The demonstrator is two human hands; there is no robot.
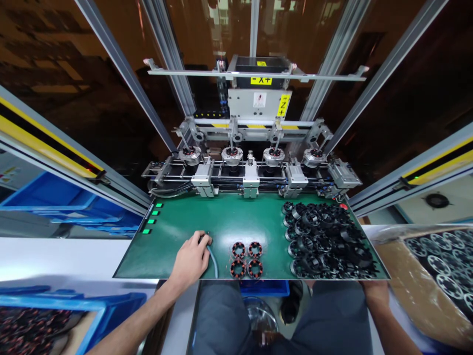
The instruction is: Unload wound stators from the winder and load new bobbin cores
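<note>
My left hand (191, 257) rests on the green work surface (166, 246), its fingers curled round a tool with a curved blue-grey handle (213, 262). The fingers cover most of this tool, so its exact kind cannot be made out. To its right lie several small wound stator rings (238, 250), black with copper-coloured windings, set in two rows. My right hand (375, 292) is low at the surface's front right edge, with its fingers hidden under the edge. Beyond that edge spreads a pile of black ring-shaped plastic parts (325, 241).
A winding machine with several round heads (232, 157) stands behind the surface. Yellow-black striped posts (48, 140) flank it. Blue bins (92, 315) are at left, one holding wound parts. An open carton (410, 286) with rings stands at right. A red button (343, 206) is at the far right corner.
</note>
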